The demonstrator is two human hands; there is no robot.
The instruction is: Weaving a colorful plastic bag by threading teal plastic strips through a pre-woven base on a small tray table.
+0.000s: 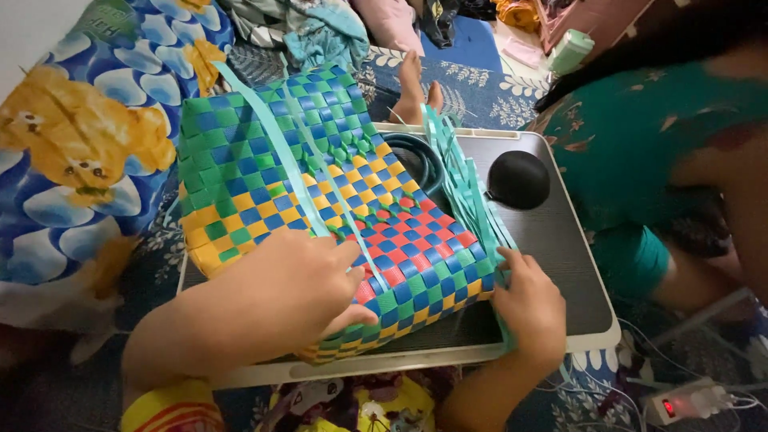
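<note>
Cluttered bedding ringed the work spot: a blue floral blanket (pixel 88 144) with yellow bear shapes lay at nine o'clock, heaped clothes (pixel 320 28) at twelve. A low lap table (pixel 560 240), dark top with a pale rim, carried the work.

On it lay a woven basket (pixel 320 200) of flat plastic strips, tipped on its side. Checks ran green and blue at the far end, yellow in the middle, red and blue nearest the weaver. Its long axis ran from ten o'clock to four o'clock; the end with loose teal strips (pixel 464 184) pointed toward four.

Left hand (pixel 296 288) pressed flat on the near face, fingers curled, thumb hooked under the lower edge, pinning it down. Right hand (pixel 528 308) sat at the five o'clock corner, fingers narrow and closed on the loose strip ends.

Judged step: weaving the free strips into the wall. Next move seemed to call for lifting a crossing strip while the left hand held the body from sliding.

A dark round object (pixel 518 180) rested at two o'clock. A second person in a teal dress (pixel 640 136) sat at three. A power strip (pixel 688 400) glowed red at five.
</note>
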